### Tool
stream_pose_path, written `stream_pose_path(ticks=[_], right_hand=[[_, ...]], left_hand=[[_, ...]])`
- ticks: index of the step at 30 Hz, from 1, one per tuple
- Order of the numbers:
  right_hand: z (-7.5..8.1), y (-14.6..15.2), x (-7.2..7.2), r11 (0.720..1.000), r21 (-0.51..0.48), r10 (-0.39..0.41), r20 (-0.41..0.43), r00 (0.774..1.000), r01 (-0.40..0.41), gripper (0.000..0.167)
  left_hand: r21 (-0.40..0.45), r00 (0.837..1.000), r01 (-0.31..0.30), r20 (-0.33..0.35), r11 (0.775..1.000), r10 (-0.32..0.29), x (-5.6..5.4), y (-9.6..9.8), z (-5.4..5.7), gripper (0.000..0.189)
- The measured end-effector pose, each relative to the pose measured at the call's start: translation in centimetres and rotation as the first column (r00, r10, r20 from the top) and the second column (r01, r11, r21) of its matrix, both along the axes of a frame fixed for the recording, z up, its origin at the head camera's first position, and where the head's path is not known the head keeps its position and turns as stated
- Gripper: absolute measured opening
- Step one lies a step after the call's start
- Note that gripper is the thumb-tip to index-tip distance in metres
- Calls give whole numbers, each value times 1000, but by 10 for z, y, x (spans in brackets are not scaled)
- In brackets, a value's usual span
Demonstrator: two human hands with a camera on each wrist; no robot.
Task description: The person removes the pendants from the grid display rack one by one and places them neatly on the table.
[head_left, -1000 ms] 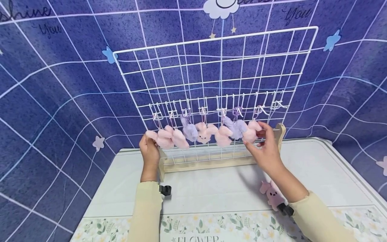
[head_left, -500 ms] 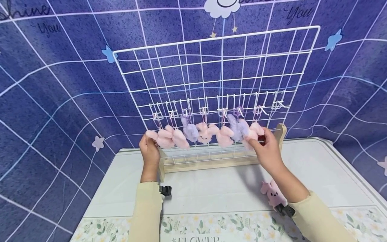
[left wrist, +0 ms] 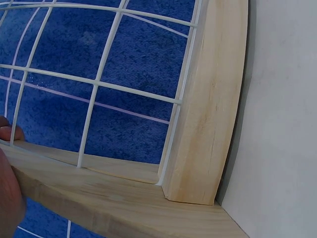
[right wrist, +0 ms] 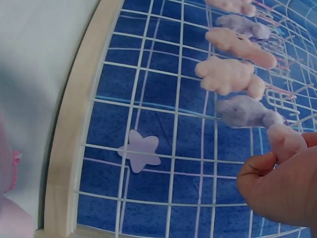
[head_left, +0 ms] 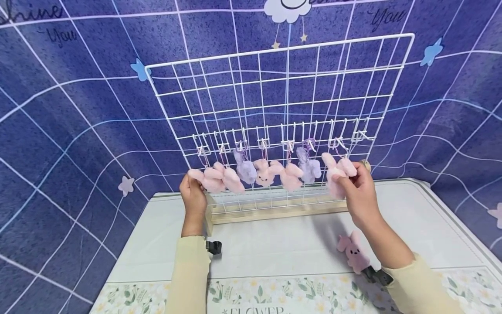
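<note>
My right hand (head_left: 362, 198) pinches a pink plush bunny keychain (head_left: 336, 179), which hangs by its chain from a white hook toward the right of the wire rack (head_left: 287, 49). In the right wrist view, thumb and fingers close on the pink bunny (right wrist: 286, 143). A lilac bunny (head_left: 309, 168) hangs just left of it, and several more pink and lilac ones fill the row. At the left end, my left hand (head_left: 193, 198) grips the rack's wooden stand (left wrist: 208, 99); fingertips show behind the wood in the left wrist view.
Another pink bunny (head_left: 356, 254) lies on the white table (head_left: 266, 253), under my right forearm. One more hook (head_left: 362, 136) sits at the row's right end. Blue patterned cloth (head_left: 78, 152) surrounds the table's back and sides.
My right hand has shifted right with the pink bunny, turning it and drawing it apart from the lilac one. My left hand stays at the stand.
</note>
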State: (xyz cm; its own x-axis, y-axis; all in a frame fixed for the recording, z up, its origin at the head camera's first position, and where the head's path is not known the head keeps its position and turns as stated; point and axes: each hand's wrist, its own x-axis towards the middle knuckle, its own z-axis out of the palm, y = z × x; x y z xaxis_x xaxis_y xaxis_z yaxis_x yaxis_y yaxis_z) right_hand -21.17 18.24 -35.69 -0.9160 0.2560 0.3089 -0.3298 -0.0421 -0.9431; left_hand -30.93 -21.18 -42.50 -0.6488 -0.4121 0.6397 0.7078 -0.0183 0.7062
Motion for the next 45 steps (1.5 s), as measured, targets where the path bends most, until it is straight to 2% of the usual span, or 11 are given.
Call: stream_pose_path(ticks=[5,10,14,18,24,28,32,35,38,42,45], right_hand=[[3,0,6,999,-38,-22,-57,998,20,25],[5,-1,12,995,-96,-8,-105,994,-2,21],[8,0,15,988,-154,-22,-122,992,3,17],[11,2,17,985,-172,-55,-118,992,34,21],[15,4,21,989,-134,-79,-136,988,61,20],[16,6,24,991,-131,-51,-148,988,31,23],[15,8,26,996,-80,25,-182,983,-40,24],[13,10,27,990,-61,109,-222,969,-125,21],[11,12,28,983,-59,158,-233,960,-176,19],[8,14,30,993,28,121,-170,978,-118,18],[6,16,31,990,127,79,-104,991,-66,18]], left_hand=[[-9,1000,-1,-6,1000,1,2,1,-1,37],[-32,1000,-14,-18,999,13,1,1,-3,36],[-47,1000,-19,-24,999,18,0,1,-2,36],[-43,1000,-11,-14,999,10,1,1,-1,35],[-46,1000,-12,-20,999,11,1,1,1,36],[-52,1000,-25,-21,998,23,1,0,2,39],[-37,1000,-18,-16,999,18,0,0,2,38],[-25,1000,-4,-14,1000,4,0,-1,2,37],[-22,1000,4,-14,1000,-5,-1,-1,2,36],[-24,1000,7,-22,1000,-8,-1,-1,1,36],[-31,1000,3,-24,1000,-4,-1,-1,-1,36]])
